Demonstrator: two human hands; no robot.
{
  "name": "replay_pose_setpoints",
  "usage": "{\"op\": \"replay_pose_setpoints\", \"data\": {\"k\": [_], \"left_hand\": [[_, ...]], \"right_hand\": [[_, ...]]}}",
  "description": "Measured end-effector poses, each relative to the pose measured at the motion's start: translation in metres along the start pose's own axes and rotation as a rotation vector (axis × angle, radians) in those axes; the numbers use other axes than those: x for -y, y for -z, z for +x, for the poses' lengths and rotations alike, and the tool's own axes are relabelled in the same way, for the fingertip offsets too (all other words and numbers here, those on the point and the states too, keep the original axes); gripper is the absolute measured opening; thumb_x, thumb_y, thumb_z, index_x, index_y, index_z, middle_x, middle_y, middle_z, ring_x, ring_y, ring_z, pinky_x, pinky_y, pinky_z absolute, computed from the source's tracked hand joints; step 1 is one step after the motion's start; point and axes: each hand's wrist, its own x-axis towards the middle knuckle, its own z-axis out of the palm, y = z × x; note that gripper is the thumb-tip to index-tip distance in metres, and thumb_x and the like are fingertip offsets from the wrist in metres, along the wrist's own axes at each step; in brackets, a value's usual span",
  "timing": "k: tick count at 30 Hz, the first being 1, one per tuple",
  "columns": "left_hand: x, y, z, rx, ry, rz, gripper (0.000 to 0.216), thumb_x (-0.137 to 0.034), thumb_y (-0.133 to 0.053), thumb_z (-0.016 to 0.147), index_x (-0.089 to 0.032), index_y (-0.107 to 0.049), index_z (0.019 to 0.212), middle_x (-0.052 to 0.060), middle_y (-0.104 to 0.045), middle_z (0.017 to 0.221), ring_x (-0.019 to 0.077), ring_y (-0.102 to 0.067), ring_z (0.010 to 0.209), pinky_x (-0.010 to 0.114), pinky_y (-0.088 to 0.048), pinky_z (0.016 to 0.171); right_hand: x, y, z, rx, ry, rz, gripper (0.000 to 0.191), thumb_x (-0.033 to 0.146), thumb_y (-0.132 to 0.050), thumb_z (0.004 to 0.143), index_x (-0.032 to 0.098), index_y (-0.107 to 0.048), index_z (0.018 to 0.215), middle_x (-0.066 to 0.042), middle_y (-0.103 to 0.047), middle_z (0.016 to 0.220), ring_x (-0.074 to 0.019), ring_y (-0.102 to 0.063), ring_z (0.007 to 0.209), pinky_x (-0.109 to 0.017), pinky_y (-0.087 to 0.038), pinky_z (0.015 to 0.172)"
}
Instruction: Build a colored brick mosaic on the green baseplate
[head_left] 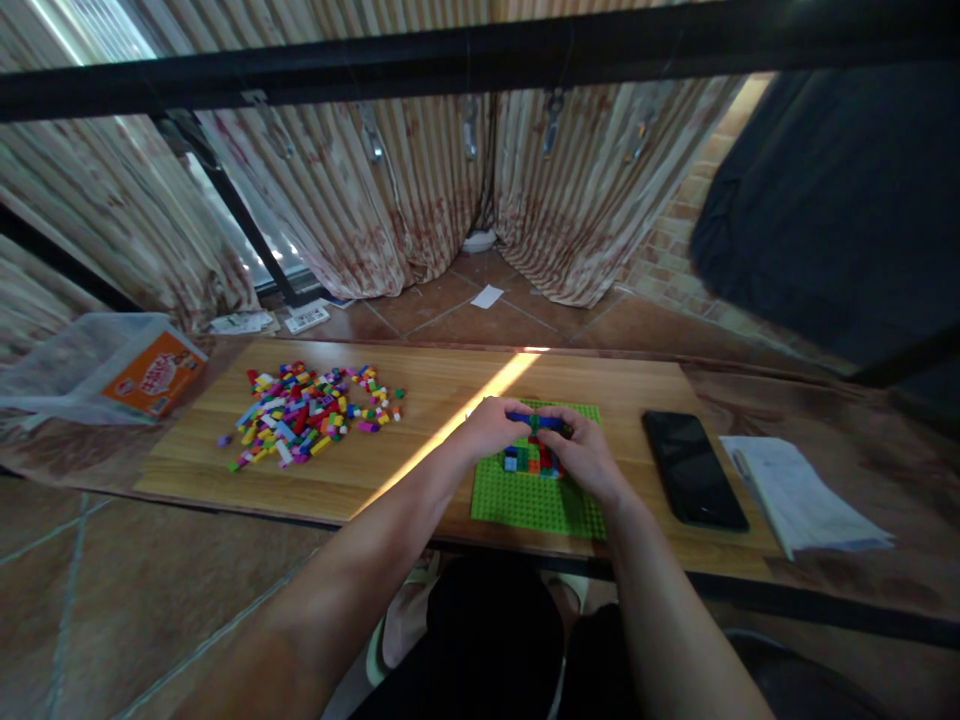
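Note:
A green studded baseplate lies on the wooden table before me, with a small build of coloured toy bricks on its middle: red, green, orange, blue and light blue. Along the far side of this build runs a row of blue bricks with a green one in between. My left hand closes its fingers on the left end of the blue row. From the right, my right hand pinches the other end between thumb and fingers. The fingers partly hide the bricks, so I cannot tell whether they are pressed down.
Loose toy bricks are heaped on the table's left part. A clear plastic bin with an orange label stands past the left end. Right of the baseplate lies a black phone, then papers. A dark bar crosses above.

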Motion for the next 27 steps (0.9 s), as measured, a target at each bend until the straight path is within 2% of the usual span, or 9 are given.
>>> {"op": "replay_pose_setpoints", "data": {"k": [7,13,18,27], "left_hand": [[0.004,-0.001,0.004,0.0,0.026,-0.001,0.036,-0.017,-0.063,0.071,-0.015,-0.073,0.105,0.005,-0.075,0.096,0.017,-0.067,0.086,0.029,-0.055,0.08],[0.006,-0.003,0.009,-0.013,0.057,0.001,0.034,-0.018,-0.064,0.069,-0.017,-0.075,0.102,0.003,-0.075,0.089,0.0171,-0.067,0.082,0.029,-0.054,0.078],[0.009,-0.005,0.011,-0.04,0.08,-0.013,0.035,-0.019,-0.066,0.068,-0.018,-0.075,0.101,0.003,-0.075,0.089,0.0173,-0.067,0.083,0.029,-0.055,0.077],[0.019,-0.007,0.011,-0.033,0.025,-0.062,0.034,-0.021,-0.067,0.069,-0.019,-0.075,0.101,0.002,-0.075,0.089,0.0166,-0.067,0.08,0.029,-0.055,0.077]], "right_hand": [[0.001,-0.001,0.0,-0.025,-0.069,0.074,0.033,0.026,-0.065,0.067,0.02,-0.07,0.098,-0.004,-0.073,0.092,-0.0195,-0.067,0.079,-0.034,-0.056,0.073],[0.006,-0.004,0.0,-0.058,-0.143,0.123,0.031,0.029,-0.067,0.066,0.018,-0.071,0.094,-0.003,-0.073,0.08,-0.0162,-0.066,0.063,-0.03,-0.056,0.061],[0.007,-0.006,0.001,-0.083,-0.182,0.146,0.03,0.028,-0.068,0.065,0.017,-0.072,0.092,-0.003,-0.072,0.076,-0.0155,-0.065,0.058,-0.028,-0.055,0.054],[0.008,-0.004,-0.002,-0.044,-0.165,0.119,0.034,0.031,-0.067,0.067,0.016,-0.071,0.098,-0.005,-0.074,0.083,-0.0158,-0.066,0.065,-0.028,-0.056,0.06]]}}
